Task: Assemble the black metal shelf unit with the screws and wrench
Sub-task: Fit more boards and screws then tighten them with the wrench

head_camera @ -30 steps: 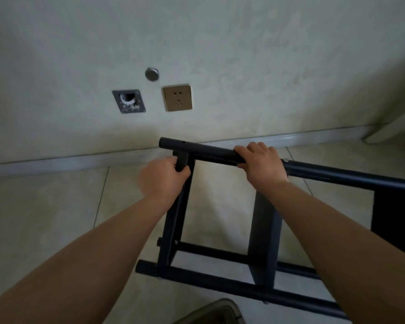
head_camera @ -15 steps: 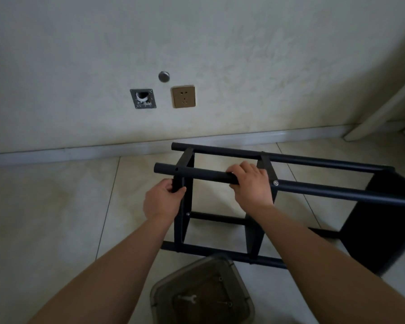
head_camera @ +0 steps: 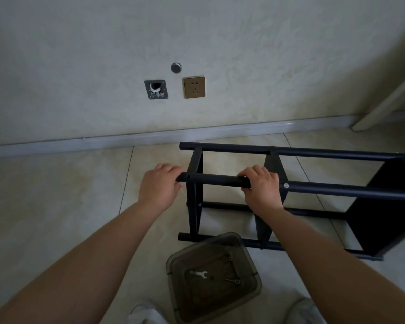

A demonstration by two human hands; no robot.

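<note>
Four long black tubes run left–right across the view, so the shelf unit (head_camera: 290, 197) lies on its side on the floor (head_camera: 56, 206), long axis roughly parallel to the wall (head_camera: 197, 31) and extending off to the right. Counted cross panels: one narrow frame at the left end, one wider panel mid-span, one large dark panel at the far right; three in all.

Hands: both on the near upper tube (head_camera: 218, 180). Right hand (head_camera: 261, 189) grips it from above, fingers curled over the tube just left of the mid panel. Left hand (head_camera: 160, 187) sits at the tube's open left end, fingers bent beside the tip; whether it actually clasps the tube I cannot tell. Left hand is nearer the open end; right hand is nearer a silver screw head (head_camera: 286, 185) already seated in the tube.

Hardware: one translucent bin (head_camera: 250, 256) on the floor directly below the hands, touching or just in front of the lower front tube. Inside: one small wrench (head_camera: 199, 274), at least one long screw (head_camera: 232, 281), possibly another near the bin's far edge, too small to confirm.

Judgement: left-end joints look like the next fastening site; the bin lies within reach of either hand.

Also present: one wall socket (head_camera: 194, 87), one open wall box (head_camera: 156, 89).
</note>
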